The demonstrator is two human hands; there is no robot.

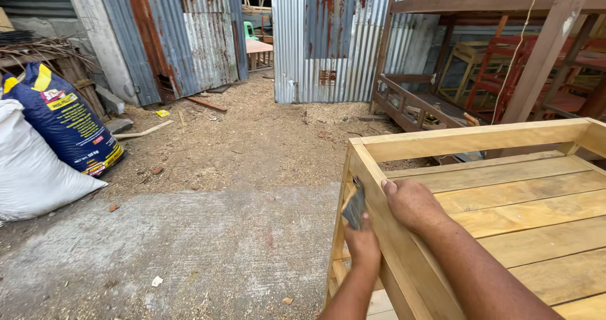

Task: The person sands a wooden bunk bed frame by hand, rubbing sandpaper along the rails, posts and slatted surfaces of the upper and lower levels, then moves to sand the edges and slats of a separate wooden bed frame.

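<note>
**Two hands at the corner rail of a pale wooden frame**

The unfinished wooden frame [480, 137] fills the lower right of the view, its near corner post ending just left of the hands. Its top rail runs from that corner toward the right edge, and a second rail slants down toward the bottom of the picture. To the left of the frame the concrete floor [189, 250] lies open and wide, passing into sawdust-strewn ground [252, 137] that reaches back to the corrugated metal walls [328, 36]. A gap between the wall sheets opens onto a passage behind. To the right and behind, the room is tight: stacked red and brown furniture frames [505, 67] stand close to the far rail.

The left hand [363, 241] comes up from below, outside the slanting rail, forearm nearly upright. Its fingers are clamped on a small dark sheet, which looks like sandpaper [355, 206], pressed against the outer face of the rail just below the corner. The right hand [410, 203] lies over the top of the same rail, forearm stretching back across the slats toward the lower right; its fingers curl together over the rail's edge, gripping the wood.

Counted: two hands, one dark sheet, one pale frame with four broad slats [524, 197] in view. At the left edge lean two sacks, one white [31, 168] and one dark blue [66, 124].
</note>
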